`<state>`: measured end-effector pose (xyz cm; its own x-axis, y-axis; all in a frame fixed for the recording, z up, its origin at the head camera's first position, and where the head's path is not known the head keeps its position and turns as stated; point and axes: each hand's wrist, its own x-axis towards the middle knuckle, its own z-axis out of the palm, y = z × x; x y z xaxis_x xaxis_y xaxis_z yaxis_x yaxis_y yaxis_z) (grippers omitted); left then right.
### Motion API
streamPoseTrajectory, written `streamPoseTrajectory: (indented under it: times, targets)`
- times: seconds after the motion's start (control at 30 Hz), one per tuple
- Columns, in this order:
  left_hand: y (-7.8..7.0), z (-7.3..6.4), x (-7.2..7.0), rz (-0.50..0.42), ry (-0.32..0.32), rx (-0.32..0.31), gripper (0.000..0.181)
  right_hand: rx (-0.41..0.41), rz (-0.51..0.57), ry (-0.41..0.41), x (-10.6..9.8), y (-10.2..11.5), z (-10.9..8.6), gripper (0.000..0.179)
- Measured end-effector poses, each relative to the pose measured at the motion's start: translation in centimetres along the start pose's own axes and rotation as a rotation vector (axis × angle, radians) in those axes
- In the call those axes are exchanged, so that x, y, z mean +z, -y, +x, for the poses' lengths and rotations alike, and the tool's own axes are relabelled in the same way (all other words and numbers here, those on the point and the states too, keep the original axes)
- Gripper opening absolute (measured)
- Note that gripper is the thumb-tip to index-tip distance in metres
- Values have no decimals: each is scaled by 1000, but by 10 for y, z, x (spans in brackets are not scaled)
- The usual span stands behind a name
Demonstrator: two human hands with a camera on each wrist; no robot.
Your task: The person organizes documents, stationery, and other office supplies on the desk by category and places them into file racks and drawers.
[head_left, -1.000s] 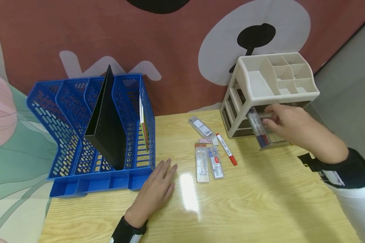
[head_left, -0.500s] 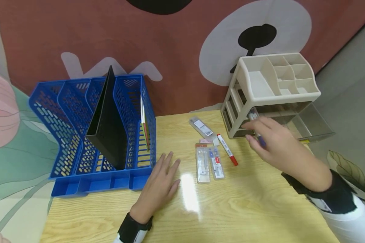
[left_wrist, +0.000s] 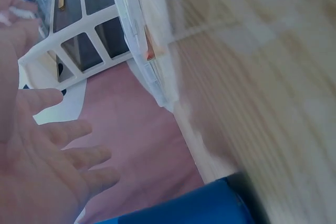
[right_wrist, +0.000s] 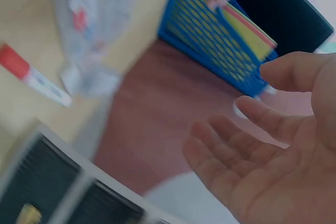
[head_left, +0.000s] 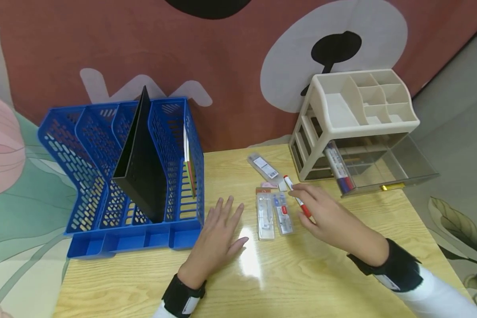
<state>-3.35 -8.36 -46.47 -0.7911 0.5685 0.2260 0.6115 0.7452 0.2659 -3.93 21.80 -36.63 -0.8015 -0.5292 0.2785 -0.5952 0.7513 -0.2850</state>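
My right hand (head_left: 331, 216) hovers over a white marker with red ends (head_left: 304, 210); its fingers bend loosely. In the right wrist view, nothing lies between those fingers, and the marker (right_wrist: 44, 85) rests apart on the table. My left hand (head_left: 216, 240) has its fingers spread beside the blue file rack (head_left: 155, 236), holding nothing. Between the hands lie two clear plastic packs, one plain (head_left: 265, 218) and one with blue and red print (head_left: 283, 216). Behind them is a grey translucent case (head_left: 264, 167) with a white label. Several markers (head_left: 339, 170) lie in the pulled-out clear drawer (head_left: 381, 170).
The cream drawer organizer (head_left: 334, 129) stands at the back right, its open drawer jutting over the table (head_left: 302, 278). A black folder (head_left: 143, 172) leans in the rack, with thin booklets (head_left: 188, 161) at its right. A patterned cloth (head_left: 230, 79) hangs behind.
My right hand has left the markers in the drawer and moved left and toward me, over the marker on the table. My left hand has shifted slightly right, its fingers more spread.
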Motion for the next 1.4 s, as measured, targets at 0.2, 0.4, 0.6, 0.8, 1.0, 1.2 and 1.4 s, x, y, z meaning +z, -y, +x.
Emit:
streamPoseTrajectory:
  times: [0.2, 0.4, 0.6, 0.8, 1.0, 1.2, 1.4]
  targets:
    - [-2, 1, 4, 24, 4, 2, 80, 99, -3, 88, 29, -12, -13, 51]
    - [-3, 1, 9, 31, 9, -11, 80, 239, 39, 123, 52, -35, -16, 55]
    - [-4, 1, 13, 21, 47, -30, 81, 396, 49, 143, 76, -53, -20, 57]
    - [-5, 1, 12, 5, 51, -43, 82, 460, 48, 163, 88, -60, -18, 56]
    - [-6, 1, 9, -5, 49, -50, 82, 414, -33, 108, 97, -65, -11, 46]
    - [-4, 1, 11, -14, 50, -54, 82, 418, -87, 96, 104, -69, -6, 35]
    - [-1, -1, 11, -15, 47, -61, 79, 516, -63, 164, 102, -67, -2, 29]
